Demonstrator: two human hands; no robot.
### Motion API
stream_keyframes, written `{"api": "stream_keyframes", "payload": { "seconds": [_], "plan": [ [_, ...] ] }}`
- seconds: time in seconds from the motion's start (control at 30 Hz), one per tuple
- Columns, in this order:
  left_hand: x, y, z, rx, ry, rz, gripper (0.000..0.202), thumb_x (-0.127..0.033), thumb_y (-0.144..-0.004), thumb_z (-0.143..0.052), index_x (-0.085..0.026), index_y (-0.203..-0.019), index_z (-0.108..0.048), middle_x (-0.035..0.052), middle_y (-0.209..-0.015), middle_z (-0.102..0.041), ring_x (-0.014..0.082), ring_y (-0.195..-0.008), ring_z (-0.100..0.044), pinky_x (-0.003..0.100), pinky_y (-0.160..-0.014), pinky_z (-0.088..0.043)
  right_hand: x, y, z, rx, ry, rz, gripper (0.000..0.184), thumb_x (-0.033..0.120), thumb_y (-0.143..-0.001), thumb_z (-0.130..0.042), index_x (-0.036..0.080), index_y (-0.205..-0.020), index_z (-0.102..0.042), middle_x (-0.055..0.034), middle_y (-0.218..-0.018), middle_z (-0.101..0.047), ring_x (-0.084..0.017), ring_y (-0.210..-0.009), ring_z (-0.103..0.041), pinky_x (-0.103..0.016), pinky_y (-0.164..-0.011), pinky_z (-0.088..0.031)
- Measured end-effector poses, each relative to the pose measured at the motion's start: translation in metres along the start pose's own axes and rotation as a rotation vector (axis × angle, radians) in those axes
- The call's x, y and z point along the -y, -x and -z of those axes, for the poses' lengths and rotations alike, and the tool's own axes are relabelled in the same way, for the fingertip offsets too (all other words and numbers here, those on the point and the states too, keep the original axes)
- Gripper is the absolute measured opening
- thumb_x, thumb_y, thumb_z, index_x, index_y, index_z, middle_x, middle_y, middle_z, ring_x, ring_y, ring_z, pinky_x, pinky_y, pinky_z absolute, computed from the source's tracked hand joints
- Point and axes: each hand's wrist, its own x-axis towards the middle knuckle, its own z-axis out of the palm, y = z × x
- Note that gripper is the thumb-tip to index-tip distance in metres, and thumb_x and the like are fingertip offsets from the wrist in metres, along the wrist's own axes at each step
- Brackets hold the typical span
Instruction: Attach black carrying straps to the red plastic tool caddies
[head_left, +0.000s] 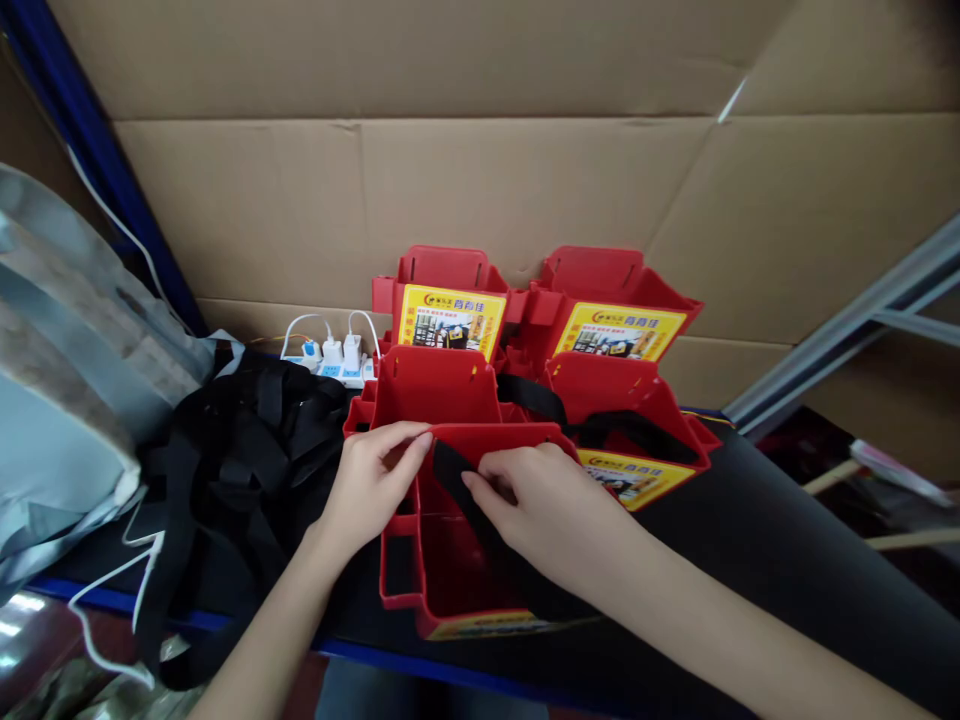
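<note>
The nearest red plastic box [454, 575] stands at the front of the black-topped table, its inside facing me. My left hand [371, 480] is closed on the top edge of its back wall, thumb inside. A flat black strap [452, 475] comes from that wall, near the left thumb, and runs down across the box. My right hand [551, 495] pinches this strap just right of the left hand; its fingertips are partly hidden. How the strap's upper end sits in the wall cannot be made out.
Several more red boxes [435, 390] with yellow labels stand behind and to the right. A heap of black straps [255, 440] lies on the left, before a white power strip [341, 372] with plugs. A grey bag [67, 400] is at far left; a cardboard wall [487, 210] closes the back.
</note>
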Motion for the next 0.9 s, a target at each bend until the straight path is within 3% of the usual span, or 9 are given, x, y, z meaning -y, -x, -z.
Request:
{"api": "stream_keyframes", "payload": {
  "seconds": [0.17,0.4,0.6,0.7,0.8,0.9],
  "plan": [
    [-0.001,-0.001,0.001,0.013,-0.004,-0.007,0.022,-0.030,-0.082,-0.050,-0.017,-0.090,-0.066,0.0021,-0.081,-0.069,0.0129,-0.066,-0.061,0.021,-0.062,-0.049,0.003,-0.007,-0.004,0.043,0.006,0.009,0.033,0.029,-0.081,-0.044,0.017,-0.051,-0.048,-0.0016,-0.049,-0.052,-0.010,-0.041,-0.040,-0.024,-0.044,-0.025],
    [-0.002,-0.001,0.002,0.048,0.003,-0.004,0.022,-0.030,-0.083,-0.048,-0.016,-0.088,-0.065,0.0020,-0.085,-0.069,0.0136,-0.070,-0.061,0.021,-0.062,-0.048,0.015,-0.009,0.003,0.046,0.049,-0.020,0.031,0.029,-0.081,-0.044,0.017,-0.052,-0.048,-0.0020,-0.052,-0.053,-0.010,-0.043,-0.041,-0.024,-0.044,-0.024],
    [0.003,-0.015,0.023,0.300,0.117,-0.012,0.026,-0.021,-0.087,-0.038,-0.018,-0.099,-0.061,0.0026,-0.096,-0.066,0.0153,-0.091,-0.060,0.024,-0.079,-0.048,0.014,-0.012,-0.002,0.022,0.015,0.018,0.033,0.032,-0.085,-0.041,0.017,-0.058,-0.052,-0.0014,-0.059,-0.058,-0.011,-0.049,-0.047,-0.023,-0.047,-0.028],
    [0.003,-0.033,0.034,0.493,0.142,0.007,0.020,-0.016,-0.081,-0.046,-0.015,-0.092,-0.063,0.0035,-0.091,-0.067,0.0155,-0.086,-0.061,0.025,-0.075,-0.049,0.013,-0.010,-0.008,0.011,0.025,0.063,0.030,0.033,-0.086,-0.040,0.019,-0.066,-0.057,-0.0012,-0.067,-0.062,-0.013,-0.056,-0.053,-0.024,-0.051,-0.032],
    [-0.001,-0.049,0.035,0.617,0.126,0.021,0.016,-0.014,-0.076,-0.052,-0.013,-0.085,-0.065,0.0034,-0.081,-0.068,0.0142,-0.072,-0.063,0.023,-0.065,-0.049,0.008,-0.008,-0.008,-0.099,0.072,0.117,0.028,0.036,-0.087,-0.040,0.020,-0.073,-0.059,-0.0017,-0.069,-0.063,-0.015,-0.061,-0.056,-0.025,-0.054,-0.034],
    [-0.007,-0.059,0.031,0.589,0.002,-0.040,0.016,-0.012,-0.075,-0.051,-0.014,-0.082,-0.066,0.0026,-0.079,-0.068,0.0139,-0.071,-0.062,0.023,-0.065,-0.048,-0.009,-0.011,-0.003,-0.355,0.114,0.224,0.027,0.038,-0.087,-0.041,0.017,-0.083,-0.059,-0.0063,-0.082,-0.063,-0.019,-0.078,-0.056,-0.028,-0.065,-0.038]
  ]
}}
